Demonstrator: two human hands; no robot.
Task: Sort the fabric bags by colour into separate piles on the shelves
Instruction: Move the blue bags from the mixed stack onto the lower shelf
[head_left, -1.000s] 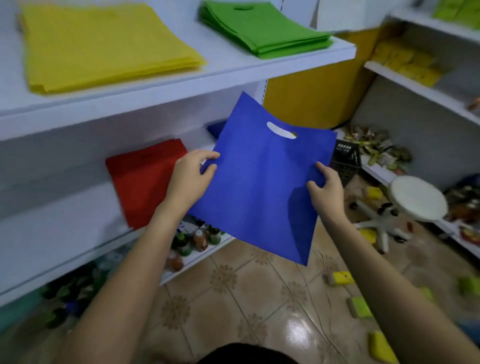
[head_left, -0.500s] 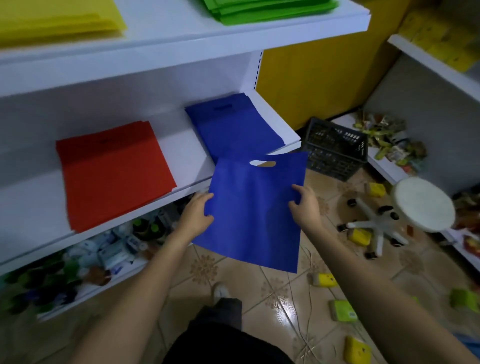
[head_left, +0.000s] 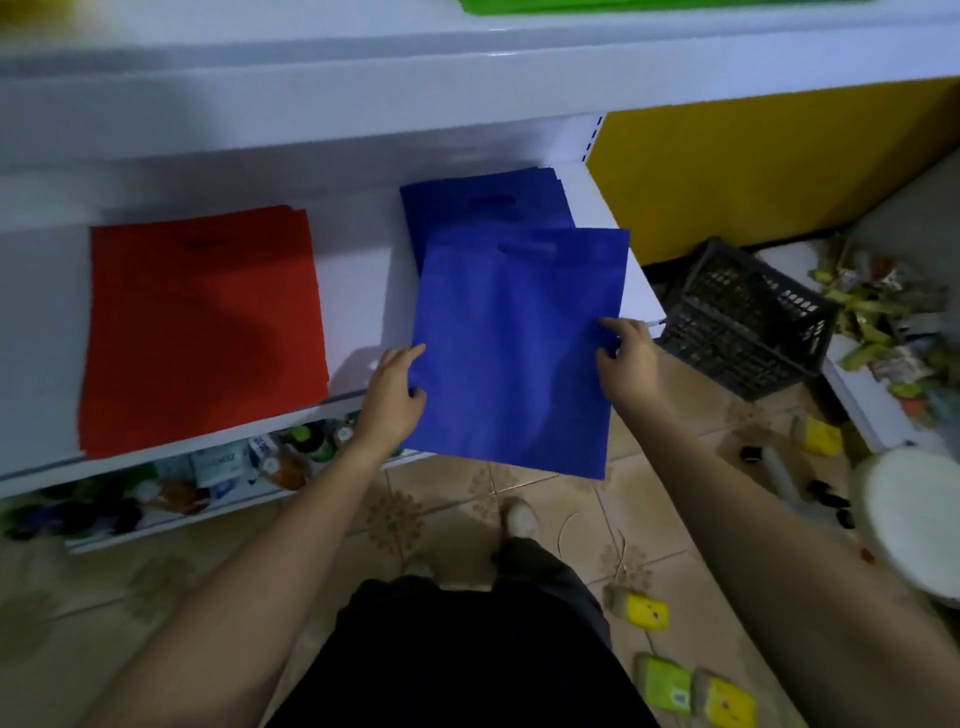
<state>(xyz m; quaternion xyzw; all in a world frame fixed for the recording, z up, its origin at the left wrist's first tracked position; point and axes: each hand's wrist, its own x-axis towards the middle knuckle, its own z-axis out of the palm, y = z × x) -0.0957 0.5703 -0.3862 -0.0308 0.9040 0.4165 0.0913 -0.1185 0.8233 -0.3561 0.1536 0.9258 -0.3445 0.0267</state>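
Observation:
I hold a flat blue fabric bag (head_left: 514, 353) with a cut-out handle by its two side edges. My left hand (head_left: 395, 395) pinches the left edge and my right hand (head_left: 626, 358) pinches the right edge. The bag's upper half lies over the blue pile (head_left: 483, 202) on the middle shelf (head_left: 363, 291); its lower half hangs past the shelf's front edge. A red pile (head_left: 202, 322) lies on the same shelf to the left. A strip of the green pile (head_left: 545, 5) shows on the top shelf.
Bottles and packets (head_left: 218, 467) fill the low shelf under the red pile. A black plastic crate (head_left: 743, 312) sits on the floor to the right. Small yellow and green packs (head_left: 675, 686) lie on the tiled floor near my legs. A white round stool (head_left: 914, 514) stands at the right.
The blue bag has gone from raised in front of the shelves down and forward onto the blue pile. My view has tipped down, so the yellow pile has left the frame.

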